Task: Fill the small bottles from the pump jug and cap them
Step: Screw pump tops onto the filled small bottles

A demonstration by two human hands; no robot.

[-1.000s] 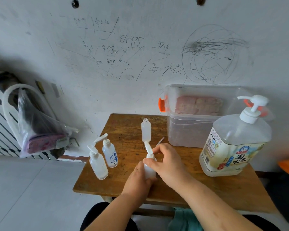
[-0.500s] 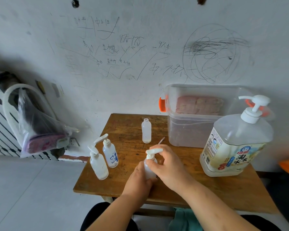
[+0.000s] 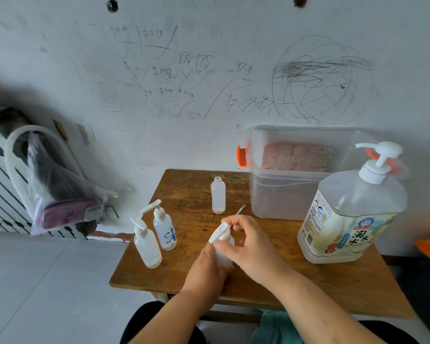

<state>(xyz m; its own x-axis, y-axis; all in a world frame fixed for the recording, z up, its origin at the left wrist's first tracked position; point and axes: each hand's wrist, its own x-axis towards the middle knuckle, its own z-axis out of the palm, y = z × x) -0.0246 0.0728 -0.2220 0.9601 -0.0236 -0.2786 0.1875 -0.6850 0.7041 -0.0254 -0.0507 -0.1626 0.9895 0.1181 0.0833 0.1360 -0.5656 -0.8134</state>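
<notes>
Left grip [image 3: 205, 268] is clenching the small bottle [image 3: 224, 255] at front-centre of the counter [image 3: 308, 281]; right grip [image 3: 250, 247] is pinching its pump cap [image 3: 220, 233]. Pump jug [image 3: 353, 214] is sitting far right, label reading 淘米水. Wall [image 3: 85, 58] scrawl is showing "175", "97".

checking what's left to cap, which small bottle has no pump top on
The lone bottle at the back: bare open neck; the other three carry pump tops.
</notes>
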